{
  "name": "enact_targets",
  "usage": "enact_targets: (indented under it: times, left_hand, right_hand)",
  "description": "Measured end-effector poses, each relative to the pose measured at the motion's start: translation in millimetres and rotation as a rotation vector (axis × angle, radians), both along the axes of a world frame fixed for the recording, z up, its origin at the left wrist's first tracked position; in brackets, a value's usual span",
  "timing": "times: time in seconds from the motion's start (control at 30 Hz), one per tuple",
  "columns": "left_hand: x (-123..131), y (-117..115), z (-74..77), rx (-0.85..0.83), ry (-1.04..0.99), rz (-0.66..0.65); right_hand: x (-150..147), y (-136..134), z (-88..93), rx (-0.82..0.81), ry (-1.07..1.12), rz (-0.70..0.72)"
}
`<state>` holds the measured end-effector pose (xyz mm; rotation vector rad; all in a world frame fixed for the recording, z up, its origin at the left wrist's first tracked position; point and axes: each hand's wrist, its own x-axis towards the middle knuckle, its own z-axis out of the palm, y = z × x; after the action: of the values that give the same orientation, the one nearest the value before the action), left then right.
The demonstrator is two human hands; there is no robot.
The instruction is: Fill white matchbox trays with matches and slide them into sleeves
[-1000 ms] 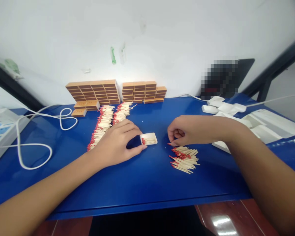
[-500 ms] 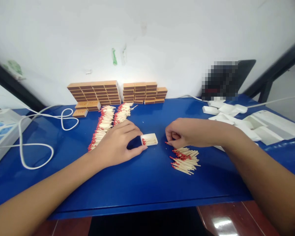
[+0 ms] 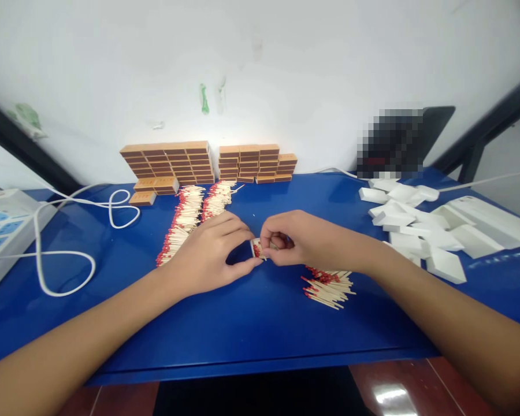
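A small white matchbox tray (image 3: 256,248) with red-tipped matches in it lies on the blue table (image 3: 251,323). My left hand (image 3: 208,254) grips its left end between thumb and fingers. My right hand (image 3: 292,238) is over the tray's right side, fingers curled in a pinch on matches at the tray; most of the tray is hidden under it. A loose heap of matches (image 3: 327,286) lies just right of and below my right wrist.
Two long rows of matches (image 3: 186,216) lie behind my left hand. Stacks of tan matchboxes (image 3: 208,162) line the wall. White empty trays (image 3: 409,222) are heaped at the right. A white cable (image 3: 69,231) and a power strip (image 3: 0,225) sit at the left.
My right hand has moved left from the loose heap to the tray and now covers most of it. My left hand has stayed on the tray.
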<state>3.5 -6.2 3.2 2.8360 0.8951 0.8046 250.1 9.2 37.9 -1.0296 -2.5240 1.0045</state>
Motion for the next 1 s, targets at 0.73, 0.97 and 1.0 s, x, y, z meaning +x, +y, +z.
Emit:
enact_targets:
  times: [0.73,0.97,1.0]
  left_hand:
    - [-0.1,-0.9,0.2,0.02,0.0,0.006]
    - [-0.3,-0.8,-0.8,0.024,0.002,0.0]
    - [-0.2,-0.8,-0.7,0.022,0.002,0.002]
  right_hand:
    - [3.5,-0.7,1.0,0.153,-0.153,-0.041]
    - [-1.0,-2.9,1.7,0.208,-0.15,-0.118]
    - [-2.0,-4.0,2.3,0.213,-0.145,-0.133]
